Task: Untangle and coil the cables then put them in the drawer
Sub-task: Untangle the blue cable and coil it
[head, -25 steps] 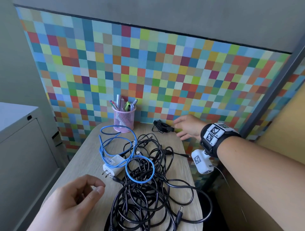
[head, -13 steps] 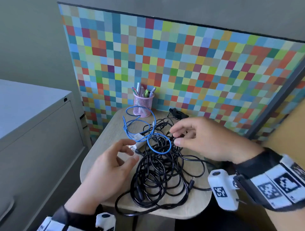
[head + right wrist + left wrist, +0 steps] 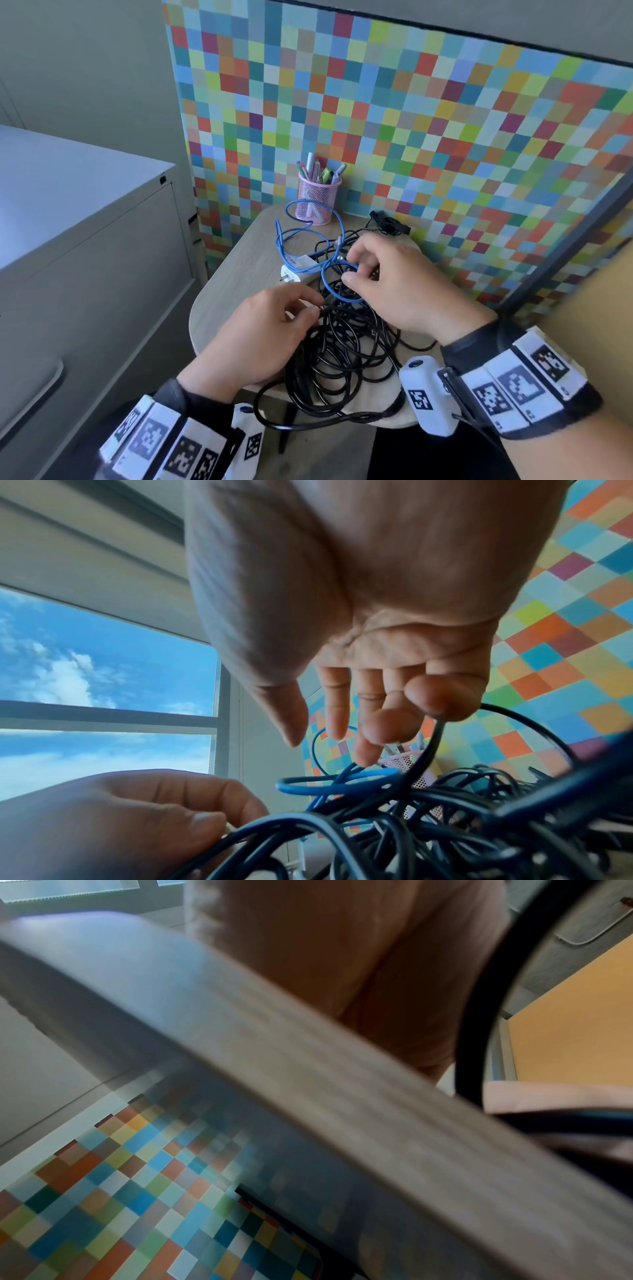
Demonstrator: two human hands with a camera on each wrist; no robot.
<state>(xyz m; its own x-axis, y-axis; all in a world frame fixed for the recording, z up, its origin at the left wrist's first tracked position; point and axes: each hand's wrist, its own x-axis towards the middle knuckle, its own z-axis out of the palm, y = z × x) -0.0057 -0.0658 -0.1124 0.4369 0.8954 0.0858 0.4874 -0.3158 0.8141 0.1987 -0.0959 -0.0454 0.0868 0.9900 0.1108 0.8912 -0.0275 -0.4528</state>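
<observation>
A tangle of black cables (image 3: pixel 342 349) lies on a small wooden table (image 3: pixel 239 274). A blue cable (image 3: pixel 308 236) loops through its far side, over a white charger plug (image 3: pixel 298 272). My left hand (image 3: pixel 313 306) pinches a black strand at the tangle's left edge. My right hand (image 3: pixel 349 269) hovers over the blue loop, fingers bent and spread. In the right wrist view the right hand (image 3: pixel 318 739) holds nothing: its thumb stands apart and one fingertip (image 3: pixel 441 696) touches a black strand (image 3: pixel 428 750) above the blue cable (image 3: pixel 329 781). The left wrist view shows only the blurred table edge (image 3: pixel 342 1096).
A grey cabinet (image 3: pixel 85 274) with a drawer handle (image 3: pixel 34 394) stands left of the table. A pink mesh pen cup (image 3: pixel 317 200) and a small black bundle (image 3: pixel 387 222) sit at the back against the checkered wall. One black loop (image 3: pixel 274 418) hangs over the table's near edge.
My right hand came back from the far black bundle down onto the blue loop. My left hand moved forward to the tangle's edge and closed its thumb and finger.
</observation>
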